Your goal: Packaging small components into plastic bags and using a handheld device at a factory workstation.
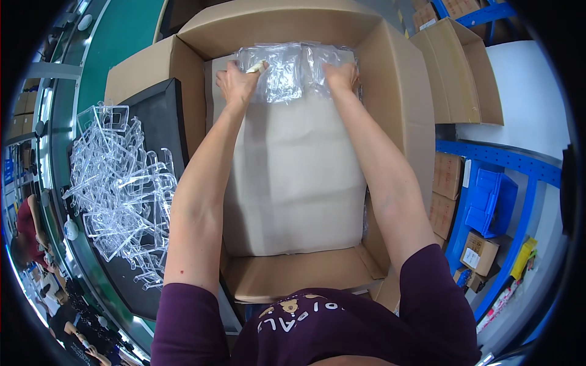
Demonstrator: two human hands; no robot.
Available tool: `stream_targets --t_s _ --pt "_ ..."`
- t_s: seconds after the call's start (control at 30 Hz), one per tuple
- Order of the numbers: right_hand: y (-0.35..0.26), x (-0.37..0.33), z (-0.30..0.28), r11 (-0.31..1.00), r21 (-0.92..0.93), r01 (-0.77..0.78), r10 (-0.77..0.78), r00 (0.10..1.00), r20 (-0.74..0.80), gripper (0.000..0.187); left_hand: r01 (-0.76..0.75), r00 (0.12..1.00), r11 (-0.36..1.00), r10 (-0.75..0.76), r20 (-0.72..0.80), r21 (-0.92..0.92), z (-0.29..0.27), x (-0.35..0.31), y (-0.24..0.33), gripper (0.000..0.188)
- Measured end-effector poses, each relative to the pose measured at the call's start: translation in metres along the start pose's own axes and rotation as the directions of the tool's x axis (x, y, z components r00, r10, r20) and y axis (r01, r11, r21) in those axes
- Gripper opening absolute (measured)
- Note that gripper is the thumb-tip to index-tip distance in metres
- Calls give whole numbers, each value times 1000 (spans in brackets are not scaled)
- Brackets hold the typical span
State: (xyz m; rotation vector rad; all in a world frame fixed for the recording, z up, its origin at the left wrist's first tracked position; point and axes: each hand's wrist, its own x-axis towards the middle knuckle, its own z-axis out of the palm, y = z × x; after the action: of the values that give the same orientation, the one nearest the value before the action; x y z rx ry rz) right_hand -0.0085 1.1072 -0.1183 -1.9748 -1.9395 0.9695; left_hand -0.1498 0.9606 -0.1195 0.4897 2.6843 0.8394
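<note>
Clear plastic bags (282, 74) lie side by side at the far end of a large cardboard box (390, 91), on a pale cardboard sheet (299, 177). My left hand (235, 84) is closed at the left edge of the bags, its thumb side over the plastic. A whitish cover shows on one of its digits. My right hand (342, 78) grips the right-hand bag, fingers bent over its surface. What the bags contain is hard to make out through the glare, and some fingertips are hidden.
Left of the box, a heap of clear plastic frames (125, 189) covers a black tray (168, 110) beside a green work surface (122, 49). An open carton (448, 73) stands at right, above a blue rack (506, 155) with a blue bin (491, 201). People work at far left.
</note>
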Motion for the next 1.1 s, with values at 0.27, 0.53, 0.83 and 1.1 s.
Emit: stream_targets --t_s 0.27,0.53,0.83,1.1 --pt "-11 -15 6 985 88 151 -159 983 93 55 43 984 987 -15 179 -157 4 -8 15 95" --pt "7 22 37 493 710 -503 -83 785 613 67 69 986 943 -14 166 -327 19 -31 40 89" --pt "-17 -50 8 756 645 111 -429 828 361 63 286 894 698 52 444 -657 18 -32 23 58" --pt "-63 -168 -88 551 813 188 -737 567 368 38 48 961 400 230 152 -915 -134 -133 42 58"
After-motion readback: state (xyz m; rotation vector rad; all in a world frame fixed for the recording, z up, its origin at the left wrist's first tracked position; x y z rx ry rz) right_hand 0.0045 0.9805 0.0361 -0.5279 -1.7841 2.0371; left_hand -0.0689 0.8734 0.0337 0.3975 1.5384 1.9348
